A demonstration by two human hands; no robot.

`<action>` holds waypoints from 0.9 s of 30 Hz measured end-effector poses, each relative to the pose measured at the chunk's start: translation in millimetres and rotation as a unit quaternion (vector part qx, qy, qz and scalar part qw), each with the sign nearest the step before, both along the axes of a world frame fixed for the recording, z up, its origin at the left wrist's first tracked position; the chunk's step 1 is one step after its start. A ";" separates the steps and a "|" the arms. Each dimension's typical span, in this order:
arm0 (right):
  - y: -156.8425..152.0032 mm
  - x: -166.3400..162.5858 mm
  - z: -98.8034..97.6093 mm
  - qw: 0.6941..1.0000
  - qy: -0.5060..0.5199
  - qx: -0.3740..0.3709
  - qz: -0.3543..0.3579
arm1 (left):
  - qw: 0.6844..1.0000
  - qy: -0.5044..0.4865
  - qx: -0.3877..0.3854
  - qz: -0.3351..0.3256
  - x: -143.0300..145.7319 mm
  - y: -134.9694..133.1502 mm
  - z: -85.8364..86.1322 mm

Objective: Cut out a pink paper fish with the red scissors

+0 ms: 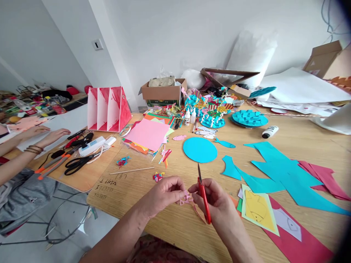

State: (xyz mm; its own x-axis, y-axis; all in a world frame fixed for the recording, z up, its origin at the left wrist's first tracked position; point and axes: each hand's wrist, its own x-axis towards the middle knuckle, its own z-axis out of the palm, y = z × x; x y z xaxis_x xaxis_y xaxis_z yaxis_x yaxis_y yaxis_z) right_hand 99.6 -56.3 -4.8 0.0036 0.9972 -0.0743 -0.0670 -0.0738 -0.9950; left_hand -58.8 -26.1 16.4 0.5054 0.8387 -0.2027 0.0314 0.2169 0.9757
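Note:
Red-handled scissors [203, 199] are held in my right hand [216, 202], blades pointing away from me. My left hand [168, 191] is closed in a pinch, with a small pink paper piece [185, 193] at its fingertips. The fingertips of both hands almost meet there. Pink paper scraps [187, 199] lie on the table just beneath them. Beyond my hands lies a blue paper circle [200, 149], with a pink paper fish [179, 137] and a blue paper fish [225, 143] near it. A yellow sheet with a drawn fish [257, 207] lies right of my right hand.
Blue paper offcuts [285, 171] and red paper [298, 233] spread on the right. Stacked coloured paper [149, 134], glue bottles [187, 117] and decorated blue discs [249, 118] stand farther back. At left, another person's hands [56, 136] rest near black scissors [78, 164] and a power strip [91, 146].

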 end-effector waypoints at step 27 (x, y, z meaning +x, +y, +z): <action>5.2 -11.2 -7.6 0.995 0.098 0.009 -0.025 | 0.993 0.059 0.082 0.063 16.5 -0.1 -11.4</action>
State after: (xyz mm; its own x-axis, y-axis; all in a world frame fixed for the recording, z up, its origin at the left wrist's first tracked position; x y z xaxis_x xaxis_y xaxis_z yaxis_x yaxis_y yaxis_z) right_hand 88.4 -51.0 -12.4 0.0403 0.9973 -0.0609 -0.2621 -0.0483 -0.9638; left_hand -42.4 -26.2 5.0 0.3745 0.9206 -0.1105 0.1309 0.0655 0.9892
